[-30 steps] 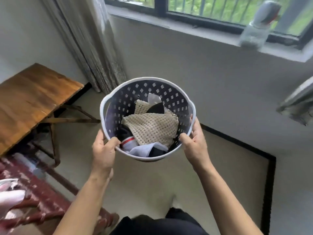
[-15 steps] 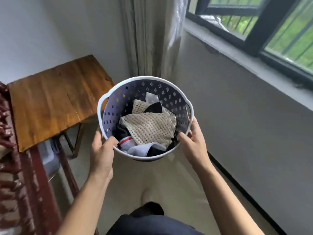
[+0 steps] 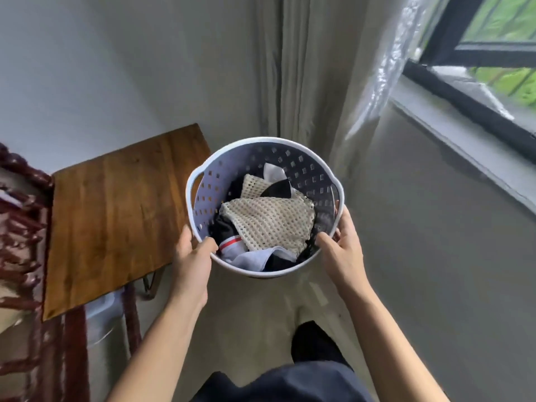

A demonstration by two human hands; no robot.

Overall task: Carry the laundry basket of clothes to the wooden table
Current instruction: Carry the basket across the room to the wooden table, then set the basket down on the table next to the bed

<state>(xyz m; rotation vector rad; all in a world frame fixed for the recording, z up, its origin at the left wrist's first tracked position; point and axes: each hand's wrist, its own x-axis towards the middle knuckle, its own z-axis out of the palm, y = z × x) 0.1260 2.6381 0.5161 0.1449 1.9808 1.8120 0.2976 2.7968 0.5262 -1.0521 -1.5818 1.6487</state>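
1. Swinging round from the window wall, the view now centres on the corner of the room; the wooden table has drawn in from the far left and now lies just beside the basket, its top filling much of the left half of the frame.
2. Against that turn, the laundry basket has kept its place in front of the body, held up off the floor, its left rim now overlapping the table's right edge in the view. Whether it is already above the top or merely in front of it cannot be told.
3. Curtains hang straight ahead, and the window has slid to the upper right.
4. Clothes lie heaped inside, a cream knit on top of dark and white pieces.
5. Left hand and right hand each clasp the near rim, thumbs hooked inside and fingers curled round the outer wall.
6. By my judgement the carry is nearly finished: a short move leftward and a lowering remain.
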